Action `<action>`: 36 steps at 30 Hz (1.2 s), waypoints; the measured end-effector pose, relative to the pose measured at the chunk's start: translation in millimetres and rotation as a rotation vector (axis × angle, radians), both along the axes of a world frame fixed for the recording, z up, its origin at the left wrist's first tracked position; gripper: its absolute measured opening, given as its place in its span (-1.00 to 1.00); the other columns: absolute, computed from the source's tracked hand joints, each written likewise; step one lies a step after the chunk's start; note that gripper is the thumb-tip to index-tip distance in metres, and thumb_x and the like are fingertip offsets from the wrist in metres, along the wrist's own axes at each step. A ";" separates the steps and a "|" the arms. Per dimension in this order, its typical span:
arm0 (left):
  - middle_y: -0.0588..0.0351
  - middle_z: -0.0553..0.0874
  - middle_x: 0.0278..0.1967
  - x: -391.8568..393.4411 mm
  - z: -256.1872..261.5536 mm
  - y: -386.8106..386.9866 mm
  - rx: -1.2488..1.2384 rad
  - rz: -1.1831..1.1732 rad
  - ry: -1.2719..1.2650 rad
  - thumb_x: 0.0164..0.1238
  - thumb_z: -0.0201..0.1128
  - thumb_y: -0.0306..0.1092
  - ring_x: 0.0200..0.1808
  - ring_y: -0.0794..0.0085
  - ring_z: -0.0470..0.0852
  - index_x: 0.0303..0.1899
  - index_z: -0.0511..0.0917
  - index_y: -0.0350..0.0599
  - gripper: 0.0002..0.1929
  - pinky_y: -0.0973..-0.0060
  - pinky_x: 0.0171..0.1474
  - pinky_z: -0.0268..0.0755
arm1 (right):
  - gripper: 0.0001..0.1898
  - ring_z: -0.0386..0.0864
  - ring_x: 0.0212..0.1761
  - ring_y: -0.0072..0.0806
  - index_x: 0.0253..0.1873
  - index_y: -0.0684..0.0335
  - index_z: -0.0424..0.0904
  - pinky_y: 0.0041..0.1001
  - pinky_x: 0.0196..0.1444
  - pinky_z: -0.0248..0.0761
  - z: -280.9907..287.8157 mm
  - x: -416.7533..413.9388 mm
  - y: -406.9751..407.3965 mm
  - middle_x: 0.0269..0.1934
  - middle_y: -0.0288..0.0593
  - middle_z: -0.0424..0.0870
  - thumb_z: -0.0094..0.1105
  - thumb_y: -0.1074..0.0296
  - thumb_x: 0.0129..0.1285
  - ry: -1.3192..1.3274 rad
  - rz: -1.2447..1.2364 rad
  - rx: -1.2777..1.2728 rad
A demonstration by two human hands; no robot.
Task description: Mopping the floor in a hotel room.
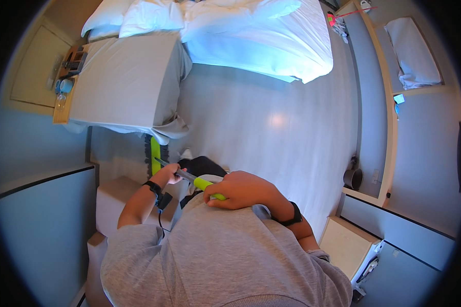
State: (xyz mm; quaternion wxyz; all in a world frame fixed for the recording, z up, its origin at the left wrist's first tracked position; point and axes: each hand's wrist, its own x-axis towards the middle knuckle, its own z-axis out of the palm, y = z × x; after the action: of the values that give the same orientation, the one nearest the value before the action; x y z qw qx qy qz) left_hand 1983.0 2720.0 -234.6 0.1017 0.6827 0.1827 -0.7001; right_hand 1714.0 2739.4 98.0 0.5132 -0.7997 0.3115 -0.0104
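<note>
My right hand [240, 190] is wrapped around the lime-green grip [203, 184] at the upper end of a mop handle. Further down, my left hand [171, 174] holds the grey shaft [185, 175] of the same handle. The shaft runs down to a flat dust-mop head [156, 155], lime green with dark fringe along both sides. That head rests on the wood-look floor [261, 115] to my left, its far end close to the hanging cover of a draped surface. The middle of the mop head is partly hidden by the shaft and my left arm.
A surface under a beige cover [119, 76] stands ahead left, beside a bed with white sheets [253, 50]. Pinkish box-shaped seats [117, 199] are close on my left. A wooden tray [63, 111] holds cups. A dark bin [354, 179] and a pale cabinet [345, 241] stand right.
</note>
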 end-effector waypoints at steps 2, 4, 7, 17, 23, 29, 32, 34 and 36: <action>0.06 0.61 -0.40 -43.8 5.7 1.4 -0.012 -0.123 0.064 0.27 -0.05 -0.43 -0.39 0.36 0.64 -0.23 0.37 -0.22 -0.89 0.48 -0.38 0.58 | -0.78 0.51 -0.57 -0.19 -0.16 -0.05 0.53 -0.30 -0.47 0.32 17.2 -41.5 -2.0 -0.61 -0.14 0.52 -0.03 0.04 0.28 0.040 -0.009 -0.001; 0.14 0.66 -0.35 -84.9 14.9 2.3 0.000 -0.272 0.132 0.34 -0.05 -0.32 -0.39 0.42 0.63 -0.22 0.44 -0.15 -0.85 0.55 -0.39 0.51 | -0.80 0.51 -0.59 -0.23 -0.16 -0.04 0.55 -0.32 -0.50 0.32 23.8 -77.4 -6.8 -0.61 -0.16 0.54 0.01 0.06 0.26 0.097 -0.074 -0.069; 0.13 0.65 -0.37 -156.6 32.7 -22.3 0.067 -0.257 0.151 0.35 -0.06 -0.34 -0.40 0.41 0.63 -0.22 0.43 -0.16 -0.85 0.53 -0.39 0.54 | -0.81 0.51 -0.63 -0.26 -0.12 -0.05 0.57 -0.35 -0.55 0.31 27.8 -134.6 -22.2 -0.61 -0.17 0.55 0.08 0.13 0.21 0.198 -0.163 -0.154; 0.11 0.60 -0.45 -341.6 15.5 -112.6 -0.051 -0.245 0.076 0.28 0.00 -0.41 -0.47 0.40 0.62 -0.24 0.38 -0.19 -0.91 0.52 -0.45 0.55 | -0.64 0.51 -0.62 -0.23 0.12 0.02 0.46 -0.37 -0.52 0.36 34.2 -303.2 -89.5 -0.56 -0.10 0.58 0.06 0.27 0.20 0.255 -0.264 0.040; 0.10 0.51 -0.47 -443.4 -32.7 -142.8 -0.150 -0.032 -0.119 0.28 -0.13 -0.50 -0.53 0.44 0.59 -0.18 0.31 -0.22 -0.88 0.50 -0.50 0.56 | -0.57 0.55 -0.43 -0.04 0.23 0.14 0.33 -0.23 -0.31 0.40 -90.1 -411.5 -97.5 -0.43 0.11 0.58 -0.03 0.28 0.25 -0.052 -0.522 0.013; 0.02 0.55 -0.40 -566.7 -25.8 -126.1 -0.165 0.088 -0.169 0.35 -0.16 -0.49 -0.53 0.38 0.59 -0.20 0.35 -0.21 -0.88 0.43 -0.47 0.59 | -0.58 0.56 -0.39 0.02 0.18 0.13 0.38 -0.14 -0.29 0.42 -97.3 -532.7 -86.9 -0.42 0.13 0.58 -0.05 0.21 0.21 0.210 -0.482 0.096; -0.04 0.56 -0.35 -649.8 -13.2 -117.1 -0.041 -0.062 0.069 0.31 -0.14 -0.52 -0.42 0.31 0.61 -0.16 0.34 -0.27 -0.86 0.35 -0.31 0.60 | -0.57 0.56 -0.38 0.02 0.19 0.11 0.38 -0.14 -0.29 0.42 -55.5 -605.1 -68.1 -0.41 0.14 0.59 -0.04 0.19 0.21 0.242 -0.542 0.122; -0.09 0.52 -0.29 -696.8 8.3 -111.8 0.023 -0.088 0.225 0.27 -0.12 -0.55 -0.33 0.23 0.61 -0.10 0.27 -0.34 -0.81 0.26 -0.18 0.58 | -0.57 0.56 -0.38 0.02 0.19 0.10 0.37 -0.14 -0.28 0.41 -24.1 -647.3 -58.4 -0.40 0.15 0.59 -0.04 0.18 0.22 0.288 -0.517 0.106; -0.16 0.49 -0.23 -728.8 23.2 -103.1 0.029 -0.074 0.308 0.25 -0.09 -0.55 -0.29 0.12 0.60 -0.06 0.21 -0.37 -0.76 0.16 -0.13 0.56 | -0.56 0.56 -0.26 0.03 0.23 0.10 0.35 -0.22 -0.20 0.42 -5.0 -679.4 -50.5 -0.26 0.16 0.59 -0.04 0.17 0.26 0.340 -0.528 0.230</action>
State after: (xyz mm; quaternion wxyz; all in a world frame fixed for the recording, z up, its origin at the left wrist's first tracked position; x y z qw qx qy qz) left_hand 1254.1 2616.9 -211.4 0.0364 0.5750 0.1809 -0.7970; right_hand 1034.6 2688.9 92.9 0.5204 -0.6184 0.5883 0.0257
